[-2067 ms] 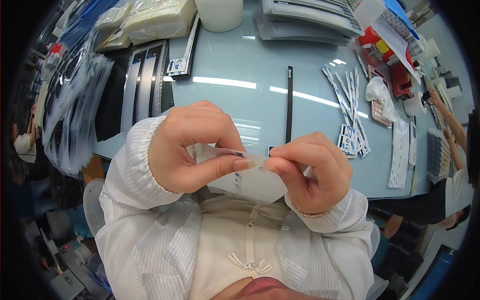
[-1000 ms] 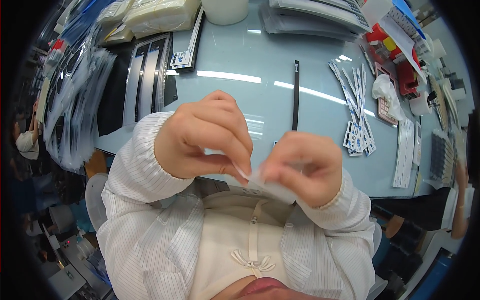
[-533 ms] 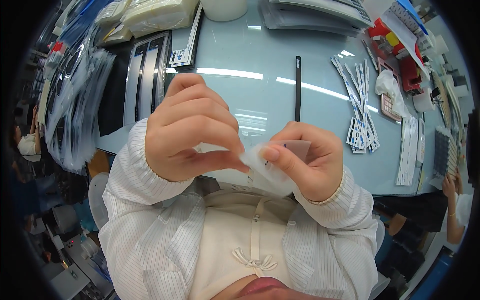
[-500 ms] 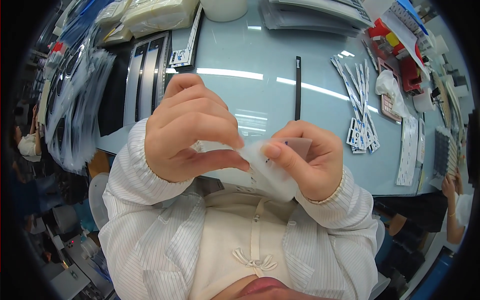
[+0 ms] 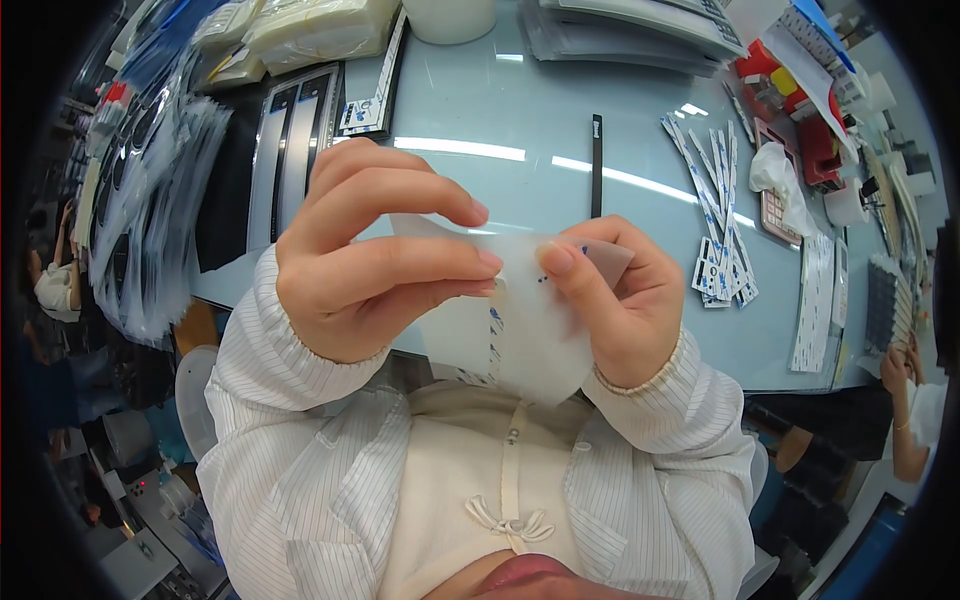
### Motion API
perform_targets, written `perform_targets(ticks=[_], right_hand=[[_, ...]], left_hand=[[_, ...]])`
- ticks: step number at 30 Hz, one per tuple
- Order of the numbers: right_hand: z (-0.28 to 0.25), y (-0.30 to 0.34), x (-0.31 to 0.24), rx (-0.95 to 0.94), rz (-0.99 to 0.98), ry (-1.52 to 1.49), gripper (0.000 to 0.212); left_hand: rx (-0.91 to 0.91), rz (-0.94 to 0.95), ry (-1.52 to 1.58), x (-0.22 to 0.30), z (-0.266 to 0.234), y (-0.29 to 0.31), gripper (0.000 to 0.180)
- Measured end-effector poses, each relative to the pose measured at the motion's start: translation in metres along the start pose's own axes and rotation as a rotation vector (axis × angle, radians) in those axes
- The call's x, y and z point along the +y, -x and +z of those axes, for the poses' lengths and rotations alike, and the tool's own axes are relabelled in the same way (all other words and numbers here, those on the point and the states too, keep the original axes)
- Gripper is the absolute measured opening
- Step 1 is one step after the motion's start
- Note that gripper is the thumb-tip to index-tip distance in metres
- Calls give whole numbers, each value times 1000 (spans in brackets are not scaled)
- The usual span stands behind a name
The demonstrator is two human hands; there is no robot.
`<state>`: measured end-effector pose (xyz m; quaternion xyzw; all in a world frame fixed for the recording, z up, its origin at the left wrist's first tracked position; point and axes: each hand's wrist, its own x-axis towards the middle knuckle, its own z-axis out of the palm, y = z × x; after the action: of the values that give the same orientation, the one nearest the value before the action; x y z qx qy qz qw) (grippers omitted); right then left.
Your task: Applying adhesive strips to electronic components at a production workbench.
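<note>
A thin, translucent whitish sheet [image 5: 545, 345] hangs between my two hands above the near edge of the table. Strips with blue printed marks run along one side of it and near its bottom. My right hand [image 5: 635, 310] pinches its upper right part, thumb in front and fingers behind, with a folded corner sticking out past the thumb. The thumb and a finger of my left hand [image 5: 365, 255] are closed together at the marked strip's top end; another finger stretches out above, along the sheet's upper edge. Exactly what lies between the left fingertips is partly hidden.
Beyond the hands, a black bar [image 5: 597, 165] lies on the glassy table [image 5: 480, 110]. White strips with blue marks [image 5: 722, 220] are fanned out at right. Clear plastic sheets [image 5: 170, 215] hang over the left side. Stacked plastic sheets [image 5: 630, 40] and packed bundles [image 5: 320, 35] stand behind.
The sheet has spread out more between my hands, showing the blue-marked strip. My left hand's upper finger has lifted and straightened, and my right hand has risen slightly.
</note>
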<state>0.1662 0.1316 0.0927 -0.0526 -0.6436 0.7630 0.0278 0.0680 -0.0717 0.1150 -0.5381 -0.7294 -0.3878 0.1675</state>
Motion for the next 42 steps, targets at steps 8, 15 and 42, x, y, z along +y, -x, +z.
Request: perform_targets(ticks=[8, 15, 42], right_hand=[[-16, -61, 33, 221, -96, 230, 24], [-35, -104, 43, 336, -20, 536, 28], [11, -57, 50, 58, -669, 678, 19]], left_hand=[[20, 205, -292, 14, -19, 9, 28], [106, 267, -469, 47, -58, 37, 34], [153, 53, -485, -5, -16, -4, 28]])
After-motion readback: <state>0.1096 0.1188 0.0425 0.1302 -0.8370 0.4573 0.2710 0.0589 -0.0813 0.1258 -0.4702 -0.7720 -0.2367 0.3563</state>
